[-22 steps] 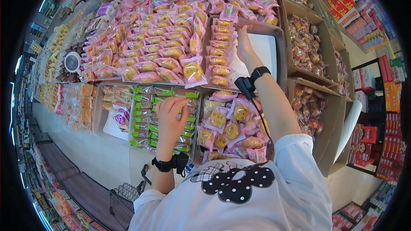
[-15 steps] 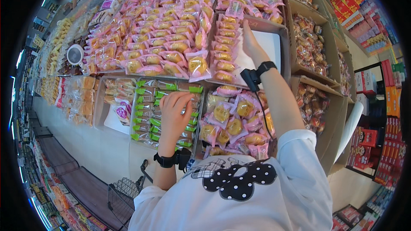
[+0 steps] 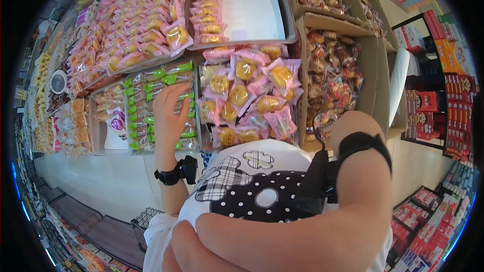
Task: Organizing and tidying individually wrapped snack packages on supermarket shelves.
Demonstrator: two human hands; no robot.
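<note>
My left hand (image 3: 171, 108) lies over a tray of long brown snacks in clear and green wrappers (image 3: 136, 103). Its fingers are loosely bent, the thumb apart, with nothing seen in them. My right hand (image 3: 282, 236) is large and close in front of my shirt, its fingers stretched to the left; the lower edge cuts it off. No object shows in it. A black wristband (image 3: 365, 146) sits on that wrist. Right of my left hand is a heap of round yellow cakes in pink wrappers (image 3: 239, 95). Behind it stands a grey tray (image 3: 292, 20) with one column of pink-wrapped cakes.
White paper (image 3: 252, 12) lines the grey tray. Cardboard boxes (image 3: 375, 75) of brown wrapped snacks stand at the right, beside a white roll (image 3: 399, 85). More pink-wrapped cakes (image 3: 136, 30) fill the far left. A wire basket (image 3: 143, 221) is low at the left.
My right hand has left the grey tray and come back close to my body. My left hand stays over the green-wrapped snacks. The view has shifted, so the display sits further left and higher.
</note>
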